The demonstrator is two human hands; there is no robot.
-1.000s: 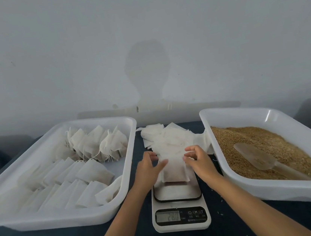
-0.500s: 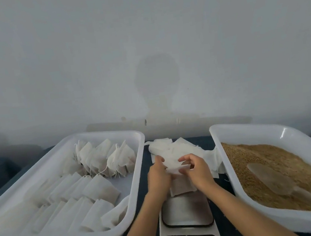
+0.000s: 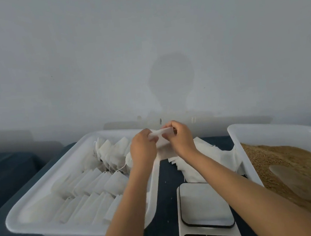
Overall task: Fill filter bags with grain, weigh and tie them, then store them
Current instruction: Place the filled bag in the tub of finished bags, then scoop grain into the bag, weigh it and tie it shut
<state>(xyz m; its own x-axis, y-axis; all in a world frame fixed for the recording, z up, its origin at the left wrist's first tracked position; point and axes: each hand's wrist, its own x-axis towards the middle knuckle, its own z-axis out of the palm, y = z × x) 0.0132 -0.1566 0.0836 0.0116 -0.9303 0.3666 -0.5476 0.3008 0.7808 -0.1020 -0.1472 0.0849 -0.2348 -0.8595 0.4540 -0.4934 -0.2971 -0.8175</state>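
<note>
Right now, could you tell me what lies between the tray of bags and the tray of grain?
In the head view, the scale and a pile of empty bags lie on the dark cloth between them.

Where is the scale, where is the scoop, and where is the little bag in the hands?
scale (image 3: 204, 204): head view, middle of its bare weighing plate.
scoop (image 3: 293, 181): head view, its pale blade lying on the grain.
little bag (image 3: 162, 136): head view, upper part held between both hands.
</note>
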